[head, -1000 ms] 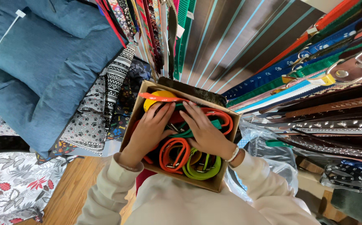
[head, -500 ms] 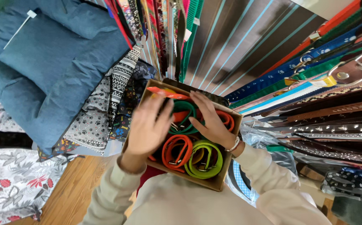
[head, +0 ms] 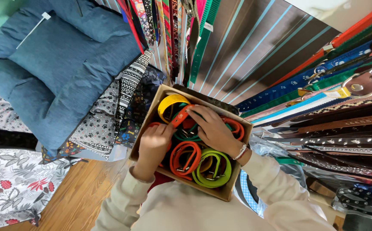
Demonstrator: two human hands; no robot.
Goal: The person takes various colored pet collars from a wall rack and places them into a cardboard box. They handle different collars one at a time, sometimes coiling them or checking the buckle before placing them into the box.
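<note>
**Both hands deep in a box of coiled collars**

While the head view looks straight down, the cardboard box [head: 228,193] sits at the person's chest, packed with coiled collars. Left hand [head: 155,144] curls loosely over an orange collar [head: 186,155]; its fingertips are hidden. Right hand [head: 212,128] pinches an orange strap [head: 180,116] beside the yellow collar [head: 168,102]. Hanging leashes [head: 323,102] run off frame.

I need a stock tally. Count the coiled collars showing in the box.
5 show: yellow at the back, orange in front, lime beside it, green under the right hand, another orange at right. Hands probably hide more.
</note>
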